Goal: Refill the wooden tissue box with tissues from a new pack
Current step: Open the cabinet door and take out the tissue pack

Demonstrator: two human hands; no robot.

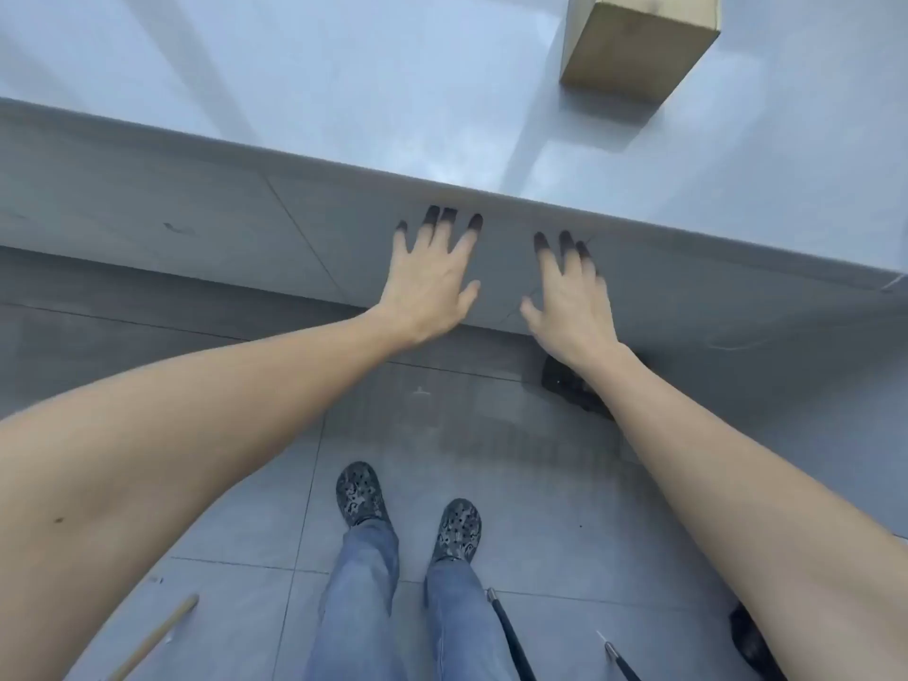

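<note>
A wooden tissue box [638, 46] stands on the white table [344, 81] at the far right, cut off by the top edge of the view. My left hand [432, 282] and my right hand [570, 297] are stretched out side by side below the table's front edge, palms down, fingers spread and holding nothing. The fingertips look dark where they reach under the edge. Both hands are well short of the box. No tissue pack is in view.
The table's front edge [491, 194] runs diagonally across the view. Below are grey floor tiles, my legs in jeans and patterned shoes [408, 513], a wooden stick [157, 636] at lower left, thin metal rods [511, 636] at lower right, and a dark object [570, 385] under my right wrist.
</note>
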